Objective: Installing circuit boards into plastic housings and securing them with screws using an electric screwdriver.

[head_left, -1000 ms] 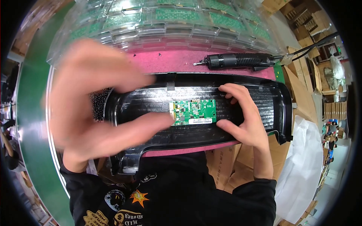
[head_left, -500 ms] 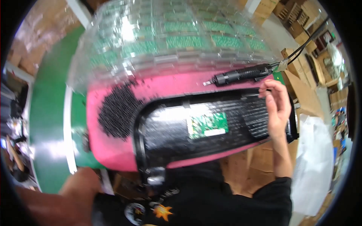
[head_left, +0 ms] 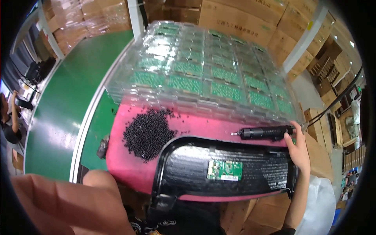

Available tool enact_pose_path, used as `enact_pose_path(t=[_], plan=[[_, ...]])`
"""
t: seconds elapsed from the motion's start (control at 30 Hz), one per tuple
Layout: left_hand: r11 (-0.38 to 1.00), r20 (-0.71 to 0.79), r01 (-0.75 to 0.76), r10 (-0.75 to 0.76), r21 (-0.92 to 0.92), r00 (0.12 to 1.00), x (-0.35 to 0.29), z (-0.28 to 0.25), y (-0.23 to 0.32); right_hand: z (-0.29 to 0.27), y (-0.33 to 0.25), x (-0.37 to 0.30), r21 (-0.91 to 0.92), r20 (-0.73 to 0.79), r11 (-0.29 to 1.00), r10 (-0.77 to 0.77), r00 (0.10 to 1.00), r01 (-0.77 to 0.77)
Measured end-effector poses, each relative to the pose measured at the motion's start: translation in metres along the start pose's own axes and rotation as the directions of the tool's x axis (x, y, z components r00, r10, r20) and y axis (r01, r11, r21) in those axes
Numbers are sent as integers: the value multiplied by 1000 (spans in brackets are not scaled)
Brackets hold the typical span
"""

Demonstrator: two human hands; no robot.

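My right hand (head_left: 299, 150) is closed round the rear end of a black electric screwdriver (head_left: 262, 133), which lies on the pink mat (head_left: 133, 174) with its bit pointing left. Close to the camera at the lower left is my left hand (head_left: 74, 201), its thumb apart from the fingers and nothing seen in it; the dark rim cuts off part of it. A shallow black plastic housing (head_left: 188, 164) rests at the mat's near side, reaching past its front edge. Inside it sits a green circuit board (head_left: 225, 170). Small black screws (head_left: 149, 133) form a pile left of the housing.
Stacked clear plastic trays (head_left: 219, 98) of green circuit boards stand behind the mat. A green bench (head_left: 70, 102) with a pale rail runs along the left. Cardboard boxes (head_left: 235, 19) rise at the back, and a white bag (head_left: 317, 203) hangs at the right.
My right hand has gone from above the housing's right end to the screwdriver and closed on it. My left hand has come up larger in view. The whole view has tilted upward.
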State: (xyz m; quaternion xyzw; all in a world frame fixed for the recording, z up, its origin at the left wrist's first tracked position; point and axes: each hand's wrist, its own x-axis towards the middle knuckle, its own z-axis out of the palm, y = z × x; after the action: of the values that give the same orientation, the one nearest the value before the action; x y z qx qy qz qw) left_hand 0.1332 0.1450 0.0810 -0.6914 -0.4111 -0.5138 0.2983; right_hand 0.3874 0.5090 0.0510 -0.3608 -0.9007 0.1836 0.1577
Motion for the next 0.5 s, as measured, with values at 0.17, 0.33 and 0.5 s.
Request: enact_pose_path(t=[0.17, 0.33, 0.5], plan=[[979, -55, 132, -141, -154, 988, -7, 12, 19, 6, 11, 8, 308, 49, 950, 44, 998, -57], [953, -93, 150, -180, -264, 979, -11, 25, 46, 16, -3, 0, 636, -325, 758, 98, 941, 141], [935, -119, 182, -227, -303, 967, 16, 63, 33, 37, -97, 7, 722, -557, 475, -33, 830, 503]])
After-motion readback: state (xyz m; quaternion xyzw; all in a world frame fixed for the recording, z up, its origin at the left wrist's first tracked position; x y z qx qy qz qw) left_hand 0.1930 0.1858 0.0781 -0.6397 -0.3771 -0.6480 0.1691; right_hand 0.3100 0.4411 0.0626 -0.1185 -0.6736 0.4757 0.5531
